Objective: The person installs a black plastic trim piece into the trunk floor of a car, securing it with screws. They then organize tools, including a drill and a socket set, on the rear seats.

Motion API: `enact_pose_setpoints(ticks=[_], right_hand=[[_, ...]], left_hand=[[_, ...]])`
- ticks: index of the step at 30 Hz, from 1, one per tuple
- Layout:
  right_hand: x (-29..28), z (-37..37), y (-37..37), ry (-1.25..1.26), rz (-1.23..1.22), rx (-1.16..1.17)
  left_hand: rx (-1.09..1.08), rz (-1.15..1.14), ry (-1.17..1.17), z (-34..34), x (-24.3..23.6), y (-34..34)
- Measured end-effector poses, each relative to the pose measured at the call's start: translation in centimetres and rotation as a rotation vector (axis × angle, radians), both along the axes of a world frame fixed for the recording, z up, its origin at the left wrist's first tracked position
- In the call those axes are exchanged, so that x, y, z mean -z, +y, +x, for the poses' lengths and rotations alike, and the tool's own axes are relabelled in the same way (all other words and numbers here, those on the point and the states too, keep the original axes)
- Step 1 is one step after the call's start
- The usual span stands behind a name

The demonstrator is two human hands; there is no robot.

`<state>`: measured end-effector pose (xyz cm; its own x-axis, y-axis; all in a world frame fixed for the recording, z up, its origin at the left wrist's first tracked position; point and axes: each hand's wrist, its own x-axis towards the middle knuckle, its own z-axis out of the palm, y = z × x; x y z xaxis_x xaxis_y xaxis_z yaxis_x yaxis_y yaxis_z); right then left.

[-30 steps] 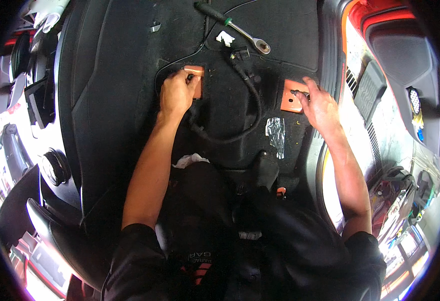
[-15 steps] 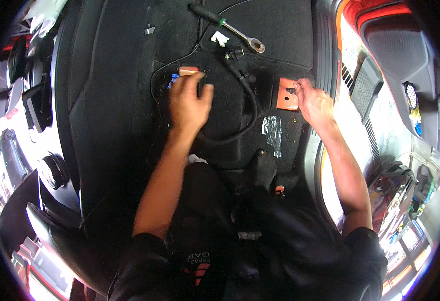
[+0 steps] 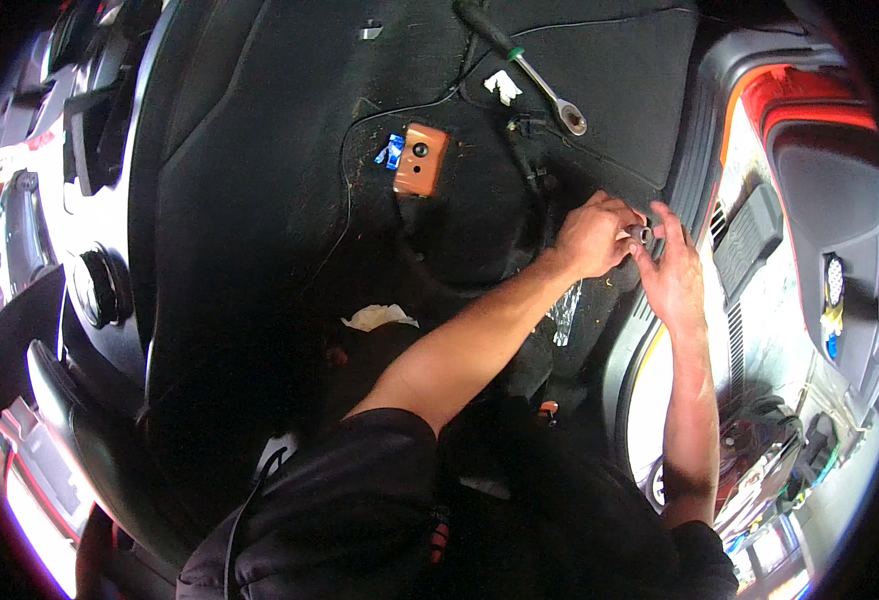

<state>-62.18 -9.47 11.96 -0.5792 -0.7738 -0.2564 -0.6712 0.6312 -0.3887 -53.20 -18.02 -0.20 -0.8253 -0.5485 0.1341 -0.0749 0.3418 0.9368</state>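
Observation:
Both hands meet at the right of the dark floor carpet, around a small metal cylinder (image 3: 640, 234). My left hand (image 3: 591, 236) reaches across with its fingers closed at the cylinder. My right hand (image 3: 673, 275) pinches at the same part from the other side, index finger raised. To their left, an orange plate (image 3: 428, 170) with two dark holes sits in the carpet, a small blue packet (image 3: 393, 151) beside it. Whatever lies directly under my hands is hidden.
Above lie a green-handled ratchet (image 3: 534, 75), a white scrap (image 3: 502, 87) and a black hose (image 3: 527, 160) with a connector. A foil strip (image 3: 563, 322) is below my hands. The door sill (image 3: 694, 170) borders the right, with the open door (image 3: 819, 180) beyond.
My left hand has left the orange plate, uncovering it, and moved right to join my right hand at the metal part. The view has shifted, moving the surroundings within the picture.

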Motion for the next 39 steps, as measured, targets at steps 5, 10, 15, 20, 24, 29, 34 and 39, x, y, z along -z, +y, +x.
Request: enact_pose_setpoints(ticks=[5,10,15,20,24,29,34,39], right_hand=[[0.3,-1.5,0.5,0.030,0.030,-0.146],[0.6,-1.0,0.1,0.134,0.099,-0.144],[0.6,-0.6,-0.7,0.235,0.215,-0.166],[-0.1,-0.4,-0.4,0.075,0.019,-0.210],[1.4,-1.7,0.5,0.063,0.034,-0.178],[2.9,-0.9,0.7,0.230,0.096,-0.157],[2.5,-1.8,1.0,0.250,0.037,-0.125],[-0.5,-2.0,0.9,-0.012,-0.291,0.086]], left_hand=[[0.079,-0.109,-0.067,-0.1,-1.3,-0.5],[-0.055,0.009,0.008,-0.5,-1.5,-0.1],[-0.026,0.009,-0.025,-0.5,-1.1,-0.4],[0.085,-0.082,-0.072,0.0,-1.2,-1.4],[0.279,-0.018,-0.142,-0.5,-2.4,-4.2],[0.094,-0.447,-0.259,-2.6,-3.8,-11.6],[0.324,-0.768,-0.869,-5.2,-1.8,-15.0],[0.493,-0.935,-0.807,-5.5,-2.7,-16.2]])
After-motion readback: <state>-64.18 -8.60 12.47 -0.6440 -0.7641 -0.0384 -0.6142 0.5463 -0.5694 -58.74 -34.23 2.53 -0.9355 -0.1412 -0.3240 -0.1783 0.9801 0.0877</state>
